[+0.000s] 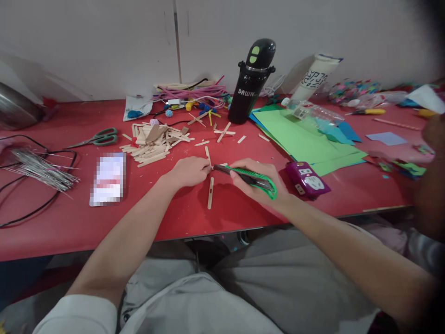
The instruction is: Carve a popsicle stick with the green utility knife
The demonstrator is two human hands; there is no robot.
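Near the bench's (187, 220) front edge, the right hand (255, 191) grips a cutter (256, 180); the left hand (191, 172) curls by its tip, whether pinching anything I cannot tell; a stick (210, 199) lies nearer that edge; a pile (153, 144) of sticks sits farther back.

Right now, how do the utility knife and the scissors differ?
The utility knife is held in the right hand, while the scissors lie on the red table. The utility knife has one straight body; the scissors have two looped handles. The utility knife's green is brighter than the scissors'. Both show green.
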